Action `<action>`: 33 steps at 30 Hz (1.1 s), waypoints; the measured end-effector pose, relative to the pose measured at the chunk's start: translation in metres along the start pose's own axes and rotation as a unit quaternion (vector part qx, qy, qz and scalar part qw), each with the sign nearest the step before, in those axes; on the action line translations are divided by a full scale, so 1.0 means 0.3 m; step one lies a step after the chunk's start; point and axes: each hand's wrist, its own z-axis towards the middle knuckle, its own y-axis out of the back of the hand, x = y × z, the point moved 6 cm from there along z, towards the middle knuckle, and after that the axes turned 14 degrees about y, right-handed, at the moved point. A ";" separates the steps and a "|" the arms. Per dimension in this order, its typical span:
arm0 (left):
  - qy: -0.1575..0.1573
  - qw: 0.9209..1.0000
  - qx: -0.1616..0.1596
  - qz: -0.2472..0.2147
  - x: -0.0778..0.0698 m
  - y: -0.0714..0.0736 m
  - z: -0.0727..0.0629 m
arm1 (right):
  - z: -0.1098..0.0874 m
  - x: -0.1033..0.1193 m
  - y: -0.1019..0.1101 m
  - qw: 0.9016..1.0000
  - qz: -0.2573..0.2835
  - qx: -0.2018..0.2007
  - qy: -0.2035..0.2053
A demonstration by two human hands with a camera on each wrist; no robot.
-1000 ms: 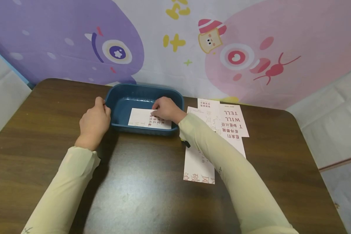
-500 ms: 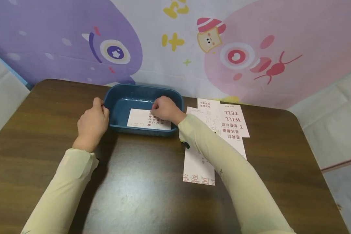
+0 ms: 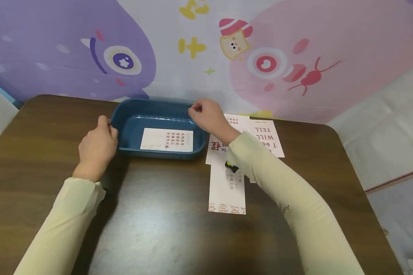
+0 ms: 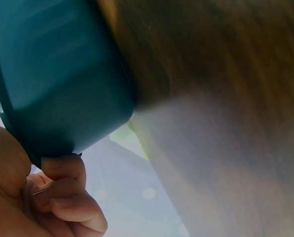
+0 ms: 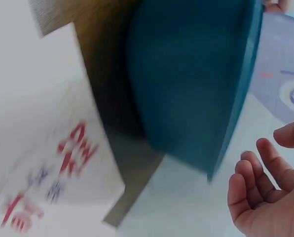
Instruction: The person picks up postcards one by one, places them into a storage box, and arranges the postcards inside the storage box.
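A blue rectangular plastic basin (image 3: 151,154) stands near the table's back edge. A white card (image 3: 154,140) with printed characters lies flat inside it. My left hand (image 3: 97,151) pinches the basin's left rim between thumb and curled index finger, which the left wrist view shows up close on the basin (image 4: 63,89). Above the basin's back right corner is my right hand (image 3: 211,118). Its fingers are loosely bent, with a gap between thumb and index finger and nothing held, as the hand (image 5: 275,192) in the right wrist view shows.
Several white printed cards overlap right of the basin, among them a long card (image 3: 227,191) under my right forearm and a card with red letters (image 3: 272,133). The brown wooden table (image 3: 158,214) meets a cartoon-printed cloth (image 3: 179,76) at the back.
My right hand has let go of the card in the basin and moved up and right, out over the back right rim. The left hand stays on the rim. The view has shifted slightly.
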 end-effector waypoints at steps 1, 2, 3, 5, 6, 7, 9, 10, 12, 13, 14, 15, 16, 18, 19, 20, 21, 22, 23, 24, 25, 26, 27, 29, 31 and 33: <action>-0.003 1.000 0.000 0.001 -0.002 0.000 0.000 | -0.014 -0.012 0.025 1.000 -0.005 -0.005 -0.007; -0.005 1.000 0.001 0.003 -0.003 0.000 -0.001 | -0.030 -0.026 0.050 1.000 -0.007 -0.010 -0.017; -0.007 1.000 0.002 0.004 -0.005 0.000 0.000 | -0.046 -0.041 0.074 1.000 -0.010 -0.015 -0.025; -0.008 1.000 0.002 0.005 0.002 0.002 -0.001 | -0.081 -0.071 0.114 0.999 -0.017 -0.022 -0.040; -0.008 1.000 0.003 0.006 0.006 0.002 -0.001 | -0.100 -0.089 0.133 0.998 -0.021 -0.025 -0.049; -0.008 1.000 0.003 0.006 0.008 0.004 -0.001 | -0.120 -0.109 0.152 0.998 -0.023 -0.027 -0.060; -0.008 1.000 0.003 0.006 0.011 0.005 -0.001 | -0.165 -0.151 0.187 0.996 -0.022 -0.032 -0.083; -0.009 1.000 0.002 0.006 0.012 0.006 -0.001 | -0.190 -0.172 0.203 0.995 -0.023 -0.035 -0.094; -0.010 1.000 0.003 0.005 0.011 0.005 -0.001 | -0.239 -0.221 0.233 0.992 -0.026 -0.042 -0.114; -0.012 1.000 0.003 0.005 0.010 0.004 -0.001 | -0.266 -0.245 0.247 0.991 -0.027 -0.045 -0.126; -0.013 1.000 0.003 0.004 0.007 0.002 -0.001 | -0.293 -0.270 0.260 0.989 -0.029 -0.047 -0.139; -0.013 1.000 0.004 0.004 0.004 0.000 -0.002 | -0.320 -0.298 0.273 0.987 -0.032 -0.048 -0.152; -0.014 1.000 0.005 0.004 0.001 -0.002 -0.001 | -0.348 -0.324 0.285 0.984 -0.036 -0.048 -0.168; -0.015 1.000 0.006 0.005 -0.006 -0.007 -0.001 | -0.403 -0.372 0.303 0.978 -0.042 -0.047 -0.197; -0.015 1.000 0.006 0.005 -0.007 -0.008 -0.002 | -0.429 -0.391 0.308 0.976 -0.045 -0.042 -0.210; -0.015 1.000 0.006 0.005 -0.008 -0.009 -0.002 | -0.453 -0.411 0.311 0.973 -0.046 -0.036 -0.224; -0.015 1.000 0.007 0.006 -0.009 -0.010 -0.002 | -0.475 -0.428 0.313 0.971 -0.051 -0.028 -0.233; -0.015 1.000 0.007 0.006 -0.009 -0.010 -0.002 | -0.495 -0.444 0.311 0.968 -0.059 -0.016 -0.242; -0.016 1.000 0.007 0.005 -0.009 -0.010 -0.002 | -0.513 -0.459 0.308 0.966 -0.067 -0.004 -0.248; -0.017 1.000 0.007 0.005 -0.008 -0.010 -0.003 | -0.530 -0.474 0.302 0.964 -0.071 0.009 -0.256; -0.016 1.000 0.008 0.007 -0.007 -0.009 -0.002 | -0.544 -0.488 0.293 0.962 -0.074 0.026 -0.263; -0.016 1.000 0.008 0.008 -0.006 -0.008 -0.002 | -0.557 -0.502 0.284 0.959 -0.078 0.040 -0.269; -0.016 1.000 0.009 0.008 -0.005 -0.008 -0.002 | -0.568 -0.513 0.274 0.957 -0.082 0.053 -0.274; -0.016 1.000 0.010 0.010 -0.006 -0.007 -0.002 | -0.586 -0.529 0.254 0.953 -0.082 0.071 -0.283; -0.016 1.000 0.011 0.013 -0.007 -0.007 -0.001 | -0.600 -0.536 0.240 0.952 -0.079 0.077 -0.287; -0.016 1.000 0.013 0.013 -0.010 -0.008 -0.001 | -0.610 -0.537 0.232 0.952 -0.078 0.074 -0.287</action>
